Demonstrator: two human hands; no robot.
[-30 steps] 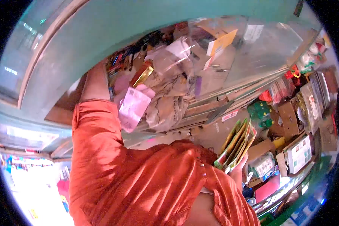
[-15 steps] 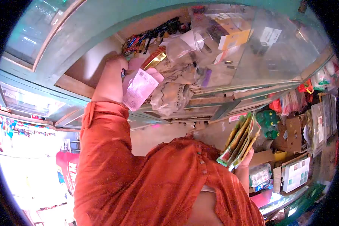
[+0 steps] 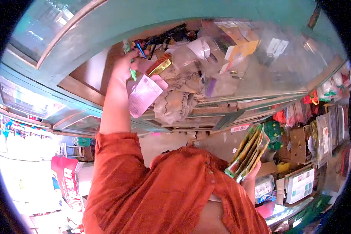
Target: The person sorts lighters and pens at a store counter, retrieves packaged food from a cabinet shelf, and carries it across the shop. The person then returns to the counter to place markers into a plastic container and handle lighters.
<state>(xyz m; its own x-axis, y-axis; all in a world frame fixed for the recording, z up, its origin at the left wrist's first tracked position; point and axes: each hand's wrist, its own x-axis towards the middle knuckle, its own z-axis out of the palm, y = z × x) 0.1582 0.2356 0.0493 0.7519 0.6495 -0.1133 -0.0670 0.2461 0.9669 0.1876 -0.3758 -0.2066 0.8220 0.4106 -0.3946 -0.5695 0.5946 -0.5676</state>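
Left hand [image 3: 123, 67], beside the pink slip [image 3: 145, 96], had fingers round a mostly hidden green item [image 3: 133, 75]. Right hand [image 3: 254, 171], right of the slip, gripped packets [image 3: 249, 152], fingers partly covered.

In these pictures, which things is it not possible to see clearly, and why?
All in the head view:
Right hand: fingers partly hidden behind the packets.
Packets: nearly edge-on, so labels cannot be read.
Slip: print too small.
Blue item by the left hand: too small to identify.
Shirt: cut off by the lower edge.
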